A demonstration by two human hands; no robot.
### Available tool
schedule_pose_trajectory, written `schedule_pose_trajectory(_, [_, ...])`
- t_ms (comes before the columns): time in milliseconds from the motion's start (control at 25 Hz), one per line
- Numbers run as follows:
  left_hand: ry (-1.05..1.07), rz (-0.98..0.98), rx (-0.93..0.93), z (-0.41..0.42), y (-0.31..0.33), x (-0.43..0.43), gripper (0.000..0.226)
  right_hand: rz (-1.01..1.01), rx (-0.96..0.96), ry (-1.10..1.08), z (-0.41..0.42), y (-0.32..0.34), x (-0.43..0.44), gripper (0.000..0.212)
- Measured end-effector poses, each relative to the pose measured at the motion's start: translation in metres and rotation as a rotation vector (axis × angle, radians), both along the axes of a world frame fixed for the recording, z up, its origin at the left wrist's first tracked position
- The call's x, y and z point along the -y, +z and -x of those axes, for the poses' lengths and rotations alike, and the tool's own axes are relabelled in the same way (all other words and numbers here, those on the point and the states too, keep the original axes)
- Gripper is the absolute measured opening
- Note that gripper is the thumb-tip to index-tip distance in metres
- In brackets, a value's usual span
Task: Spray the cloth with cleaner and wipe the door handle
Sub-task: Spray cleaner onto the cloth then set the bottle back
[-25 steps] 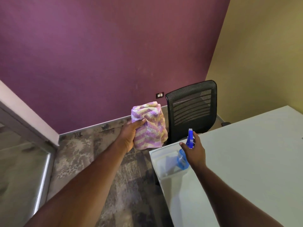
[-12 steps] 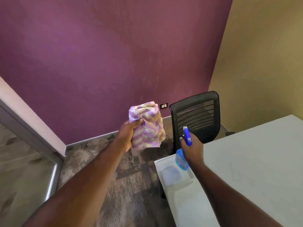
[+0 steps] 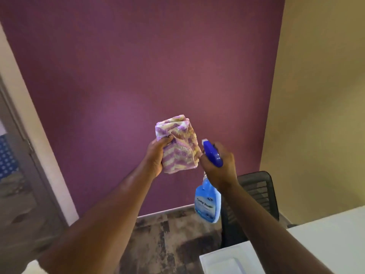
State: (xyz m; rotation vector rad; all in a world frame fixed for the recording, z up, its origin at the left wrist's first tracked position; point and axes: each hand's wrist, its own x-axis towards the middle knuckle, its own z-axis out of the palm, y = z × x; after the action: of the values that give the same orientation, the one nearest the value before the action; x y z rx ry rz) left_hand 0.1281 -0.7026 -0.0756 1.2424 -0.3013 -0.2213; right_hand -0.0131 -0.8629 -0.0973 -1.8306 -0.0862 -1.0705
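Note:
My left hand grips a bunched purple, yellow and white striped cloth held up in front of the purple wall. My right hand holds a spray bottle of blue cleaner by its neck. The bottle's blue trigger head points left, its white nozzle almost touching the cloth's right edge. The bottle's body hangs below my right hand. No door handle is in view.
A grey door frame runs along the left edge. A black mesh office chair stands at the lower right, beside a white table. Patterned grey carpet covers the floor below.
My right hand has lifted the spray bottle off the table and brought its nozzle up to the cloth. My head has tilted upward, so the table and chair sit lower.

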Motion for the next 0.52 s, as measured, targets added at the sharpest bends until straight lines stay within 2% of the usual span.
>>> schedule_pose_trajectory(200, [0.053, 0.017, 0.096, 0.005, 0.063, -0.029, 0.036, 0.090, -0.073, 0.018, 0.003, 0.085, -0.046, 0.028])
schedule_pose_trajectory(400, [0.043, 0.042, 0.162, 0.019, 0.096, -0.056, 0.053, 0.142, -0.109, -0.051, 0.007, 0.125, -0.072, 0.035])
schedule_pose_trajectory(520, [0.048, 0.038, 0.176, 0.022, 0.104, -0.066, 0.041, 0.188, -0.096, -0.074, 0.007, 0.136, -0.080, 0.034])
